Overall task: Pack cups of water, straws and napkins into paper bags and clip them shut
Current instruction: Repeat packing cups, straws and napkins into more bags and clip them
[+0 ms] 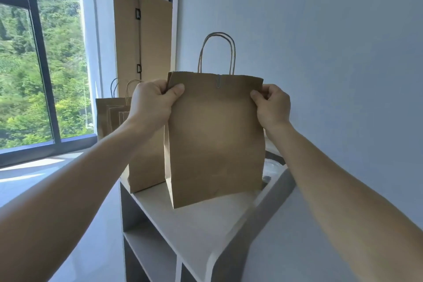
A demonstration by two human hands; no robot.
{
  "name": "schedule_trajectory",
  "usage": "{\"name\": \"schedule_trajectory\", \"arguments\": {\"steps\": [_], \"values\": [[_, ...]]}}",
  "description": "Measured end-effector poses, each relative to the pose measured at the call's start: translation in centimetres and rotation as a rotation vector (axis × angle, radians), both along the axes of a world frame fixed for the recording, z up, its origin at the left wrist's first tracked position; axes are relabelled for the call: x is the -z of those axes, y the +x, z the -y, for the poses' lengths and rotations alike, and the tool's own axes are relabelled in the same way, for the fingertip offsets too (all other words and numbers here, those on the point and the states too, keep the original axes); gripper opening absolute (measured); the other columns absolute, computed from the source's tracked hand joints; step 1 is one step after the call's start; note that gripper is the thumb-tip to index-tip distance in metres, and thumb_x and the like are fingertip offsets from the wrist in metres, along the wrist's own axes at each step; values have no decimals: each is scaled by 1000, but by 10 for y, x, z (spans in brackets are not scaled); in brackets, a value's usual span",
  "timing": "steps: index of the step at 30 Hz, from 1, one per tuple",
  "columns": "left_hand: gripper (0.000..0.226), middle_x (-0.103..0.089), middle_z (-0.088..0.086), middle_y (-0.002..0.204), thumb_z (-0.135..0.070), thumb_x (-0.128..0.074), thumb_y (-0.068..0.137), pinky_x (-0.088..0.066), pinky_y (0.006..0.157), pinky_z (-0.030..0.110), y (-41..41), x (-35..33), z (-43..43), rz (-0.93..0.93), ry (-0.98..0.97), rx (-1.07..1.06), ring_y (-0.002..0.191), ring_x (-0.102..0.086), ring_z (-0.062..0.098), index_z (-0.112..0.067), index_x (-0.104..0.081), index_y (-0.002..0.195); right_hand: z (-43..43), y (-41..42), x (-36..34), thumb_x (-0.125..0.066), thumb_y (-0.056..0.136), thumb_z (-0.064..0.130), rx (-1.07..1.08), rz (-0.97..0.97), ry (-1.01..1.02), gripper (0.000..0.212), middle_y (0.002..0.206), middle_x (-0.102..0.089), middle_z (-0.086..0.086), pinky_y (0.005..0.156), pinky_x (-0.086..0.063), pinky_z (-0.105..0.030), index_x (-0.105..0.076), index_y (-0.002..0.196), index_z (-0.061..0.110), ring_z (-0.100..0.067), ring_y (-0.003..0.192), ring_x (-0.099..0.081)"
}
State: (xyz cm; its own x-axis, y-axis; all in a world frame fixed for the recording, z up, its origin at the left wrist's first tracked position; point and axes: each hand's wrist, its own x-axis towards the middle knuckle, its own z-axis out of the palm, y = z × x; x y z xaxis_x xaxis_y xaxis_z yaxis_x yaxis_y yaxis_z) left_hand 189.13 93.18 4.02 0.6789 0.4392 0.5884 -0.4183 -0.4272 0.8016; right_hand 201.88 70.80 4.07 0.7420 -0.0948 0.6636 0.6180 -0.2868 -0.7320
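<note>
A brown paper bag [215, 139] with twisted handles stands upright on the white shelf top [183, 220]. A small grey clip [218, 84] sits over the middle of its closed top edge. My left hand [152, 103] pinches the bag's upper left corner, thumb on the front face. My right hand [272, 105] pinches the upper right edge. What the bag holds is hidden.
Several more brown paper bags [114, 117] stand behind and left of the held one on the same top. Something clear and plastic [272, 167] lies at the right behind the bag. A pale wall is close on the right, open shelf compartments [146, 252] below, a window at left.
</note>
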Motion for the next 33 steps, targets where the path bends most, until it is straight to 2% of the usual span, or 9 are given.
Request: {"name": "schedule_trajectory", "arguments": {"steps": [2,4,8,11,15,18,22,28,33], "values": [[42,-59,-20,49,-27,-69,92,-36,43,6,14,10,-23,-26,34,-39,47,-54,-5,-26,-62,51,-25,24,8,-67,89,20,-41,-28,-26,13,83,-65,16,71,-48,-18,-63,84,31,1,76,-62],[30,-67,-10,60,-30,-68,92,-46,49,14,29,21,-43,-59,65,-51,56,-60,6,-20,-69,64,-45,51,18,-69,88,20,-69,-64,-96,14,80,-65,15,64,-43,-12,-62,81,29,4,71,-59],[33,-72,18,83,-34,-68,91,-55,74,44,65,51,-71,-116,143,-102,80,-66,35,-2,-71,83,-69,102,39,-72,88,21,-106,-168,-286,8,88,-68,2,83,-51,-31,-64,86,20,-18,87,-65],[31,-68,17,73,-33,-68,91,-52,63,40,93,78,-78,-170,179,-84,62,-58,27,-7,-68,73,-79,136,53,-73,86,18,-108,-224,-353,11,86,-69,0,87,-52,-37,-65,82,24,-24,91,-67],[36,-58,11,56,-33,-66,92,-45,54,39,134,105,-83,-239,221,-86,52,-47,24,-6,-62,69,-89,172,68,-72,88,18,-88,-281,-379,14,81,-67,9,59,-44,-10,-64,82,27,-6,75,-64],[36,-38,-7,43,-33,-66,92,-34,50,32,156,122,-79,-254,252,-82,46,-34,15,-9,-59,67,-90,196,81,-70,89,11,-97,-362,-305,14,85,-68,1,46,-42,-8,-64,85,23,-8,72,-63],[29,-61,0,53,-40,-67,88,-44,54,35,169,135,-69,-256,220,-47,49,-47,16,-17,-66,72,-89,215,92,-70,90,14,-118,-397,-305,16,88,-69,5,50,-44,-11,-63,84,27,-11,81,-65],[36,-67,-11,63,-59,-61,80,-50,55,30,161,164,-68,-389,318,23,58,-61,9,-25,-68,76,-83,230,88,-74,86,12,-176,-291,-399,17,89,-72,6,79,-51,-24,-67,85,28,-13,87,-67],[45,-47,-10,43,-45,-62,91,-32,46,20,186,161,-59,-329,389,-12,48,-44,7,-21,-47,56,-78,241,83,-70,89,10,-112,-292,-353,19,74,-69,3,50,-42,-14,-64,80,26,-14,67,-67]]}}
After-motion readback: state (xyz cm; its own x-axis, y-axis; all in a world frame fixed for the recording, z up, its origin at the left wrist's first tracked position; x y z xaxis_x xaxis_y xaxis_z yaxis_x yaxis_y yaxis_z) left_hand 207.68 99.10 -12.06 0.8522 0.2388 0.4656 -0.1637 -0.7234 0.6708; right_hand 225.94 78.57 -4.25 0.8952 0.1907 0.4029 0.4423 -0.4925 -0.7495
